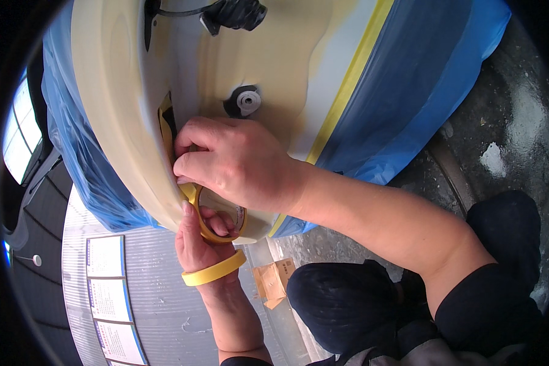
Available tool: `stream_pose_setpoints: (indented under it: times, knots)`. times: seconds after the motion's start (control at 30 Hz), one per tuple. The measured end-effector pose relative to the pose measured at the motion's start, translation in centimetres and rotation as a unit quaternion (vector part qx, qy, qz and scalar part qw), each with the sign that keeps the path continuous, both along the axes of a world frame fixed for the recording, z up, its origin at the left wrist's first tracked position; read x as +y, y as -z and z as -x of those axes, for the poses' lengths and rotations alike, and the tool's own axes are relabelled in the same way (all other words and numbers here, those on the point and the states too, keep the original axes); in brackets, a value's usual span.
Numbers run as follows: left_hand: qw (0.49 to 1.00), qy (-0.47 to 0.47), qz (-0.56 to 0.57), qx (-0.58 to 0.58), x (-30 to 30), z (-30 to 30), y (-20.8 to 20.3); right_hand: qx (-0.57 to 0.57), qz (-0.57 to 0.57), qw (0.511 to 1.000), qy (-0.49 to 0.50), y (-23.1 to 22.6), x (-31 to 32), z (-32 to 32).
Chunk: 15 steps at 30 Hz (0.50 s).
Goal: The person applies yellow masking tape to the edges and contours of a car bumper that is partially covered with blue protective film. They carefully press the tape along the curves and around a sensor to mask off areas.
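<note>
Cream car panel, right hand pressing yellow tape, left hand fingers closed on half-hidden tape roll.

Even, diffuse daylight, fairly bright, no hard shadows. Soft sheen on the cream panel, mild glare off the blue masking film and wet-looking patches on the concrete floor. Bright window at far left is blown out. Right hand casts a soft shadow onto the panel beneath it. Centre is sharp; heavy fisheye bending toward the rim, black vignette in all corners, slight smear at the edges.
</note>
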<state>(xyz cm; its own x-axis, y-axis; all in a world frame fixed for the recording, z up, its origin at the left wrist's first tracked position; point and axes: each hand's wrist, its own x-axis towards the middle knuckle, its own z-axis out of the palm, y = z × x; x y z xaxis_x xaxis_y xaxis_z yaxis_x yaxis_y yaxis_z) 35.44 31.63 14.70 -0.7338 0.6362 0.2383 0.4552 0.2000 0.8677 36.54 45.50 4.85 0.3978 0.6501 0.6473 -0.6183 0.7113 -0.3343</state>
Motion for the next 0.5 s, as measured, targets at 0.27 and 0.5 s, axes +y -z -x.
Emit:
stream_pose_setpoints:
  times: [0.27,0.5]
  knots:
    - [1.0,0.0,-0.002,-0.017,0.05,-0.15,-0.23,-0.005,-0.015,1.0,0.003,0.16,0.04,0.08]
    - [1.0,-0.003,0.025,0.015,0.02,0.0,-0.37,-0.041,0.009,0.999,0.022,0.04,0.06,0.27]
